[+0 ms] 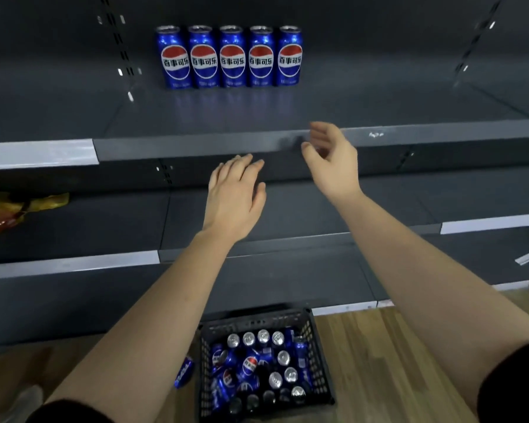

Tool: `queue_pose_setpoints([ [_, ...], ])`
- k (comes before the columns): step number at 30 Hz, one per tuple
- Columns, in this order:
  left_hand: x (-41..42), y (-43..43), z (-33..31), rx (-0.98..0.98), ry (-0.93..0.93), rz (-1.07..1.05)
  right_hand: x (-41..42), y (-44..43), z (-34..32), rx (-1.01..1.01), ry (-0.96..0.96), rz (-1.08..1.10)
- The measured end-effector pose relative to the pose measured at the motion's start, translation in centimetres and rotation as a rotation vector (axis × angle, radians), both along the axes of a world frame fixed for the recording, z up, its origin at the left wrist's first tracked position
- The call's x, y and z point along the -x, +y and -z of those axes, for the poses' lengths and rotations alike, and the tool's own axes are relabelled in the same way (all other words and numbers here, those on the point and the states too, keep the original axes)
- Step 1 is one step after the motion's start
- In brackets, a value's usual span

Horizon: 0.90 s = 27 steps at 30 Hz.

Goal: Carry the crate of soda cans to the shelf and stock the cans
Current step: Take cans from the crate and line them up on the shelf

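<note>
Several blue soda cans [231,56] stand upright in a row at the back of the dark upper shelf [196,146]. My left hand [234,198] hovers below that shelf's front edge, palm down, fingers straight, holding nothing. My right hand [330,161] is raised beside it at the shelf's front edge, fingers loosely curled, empty. On the wooden floor below stands the black plastic crate [318,355] with several blue cans inside, some upright, some lying. One more can [184,372] lies on the floor just left of the crate.
Two lower dark shelves [318,242] run under my hands. A crumpled yellow and red bag [9,209] lies on the middle shelf at far left. Slotted shelf uprights [119,41] rise at the back left and right. Wooden floor [379,361] spreads to the right of the crate.
</note>
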<state>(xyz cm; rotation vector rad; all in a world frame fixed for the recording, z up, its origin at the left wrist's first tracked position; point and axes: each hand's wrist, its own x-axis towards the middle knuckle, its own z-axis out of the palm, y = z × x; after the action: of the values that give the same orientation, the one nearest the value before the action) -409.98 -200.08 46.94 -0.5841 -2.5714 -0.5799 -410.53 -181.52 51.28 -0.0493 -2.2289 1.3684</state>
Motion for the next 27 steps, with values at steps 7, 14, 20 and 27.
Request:
queue_pose_setpoints([
  [7, -6.0, -1.5, 6.3, 0.061, -0.161, -0.039, -4.7, -0.8, 8.0, 0.007, -0.232, -0.02],
  [14, -11.5, -2.4, 12.3, 0.143, -0.284, -0.096, -10.0, 0.3, 15.5, -0.001, -0.476, -0.051],
  [20, -15.7, -2.9, 19.2, 0.175, -0.385, -0.122, -14.8, 0.7, 22.6, -0.032, -0.677, -0.099],
  [27, -16.8, -3.7, 32.0, 0.221, -0.475, -0.145, -17.0, -0.3, 36.0, -0.002, -0.872, -0.144],
])
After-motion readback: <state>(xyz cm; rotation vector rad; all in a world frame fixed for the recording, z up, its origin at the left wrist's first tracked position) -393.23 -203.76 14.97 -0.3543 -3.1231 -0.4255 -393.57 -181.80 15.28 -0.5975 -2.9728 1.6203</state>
